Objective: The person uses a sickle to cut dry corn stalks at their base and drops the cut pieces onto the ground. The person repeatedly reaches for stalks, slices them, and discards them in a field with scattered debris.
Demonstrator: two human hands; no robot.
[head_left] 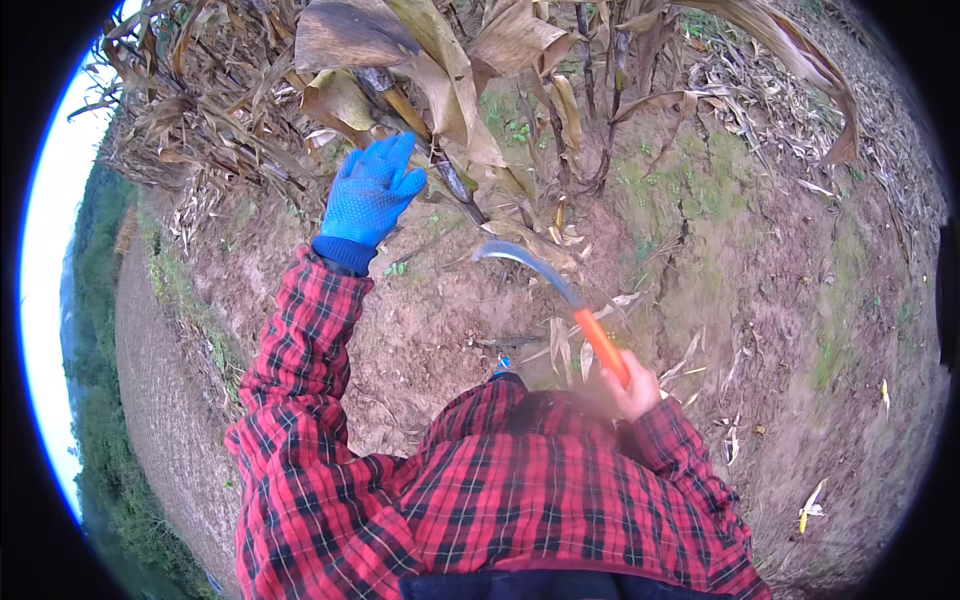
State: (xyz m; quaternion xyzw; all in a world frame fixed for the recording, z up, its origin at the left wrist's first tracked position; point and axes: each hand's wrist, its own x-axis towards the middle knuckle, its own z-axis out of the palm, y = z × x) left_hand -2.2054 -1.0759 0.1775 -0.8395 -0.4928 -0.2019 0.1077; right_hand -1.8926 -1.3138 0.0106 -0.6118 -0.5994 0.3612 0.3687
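Reddish soil (400, 335), patched green and littered with dry husks (560, 348), runs beneath withered corn plants (430, 70) on the far side; trees (108, 350) line the left; the gloved left grip (370, 192) is spread, empty, beside a stalk (457, 182); the right grip (633, 388) clasps a sickle (592, 328) at centre, blade (543, 269) near that stalk.

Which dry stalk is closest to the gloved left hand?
The slanting stalk just right of the blue-gloved left hand, its lower part showing just above the tip of the sickle; other stalks stand farther off.

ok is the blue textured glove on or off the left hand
On: the left hand wears the blue textured glove, its darker cuff showing.
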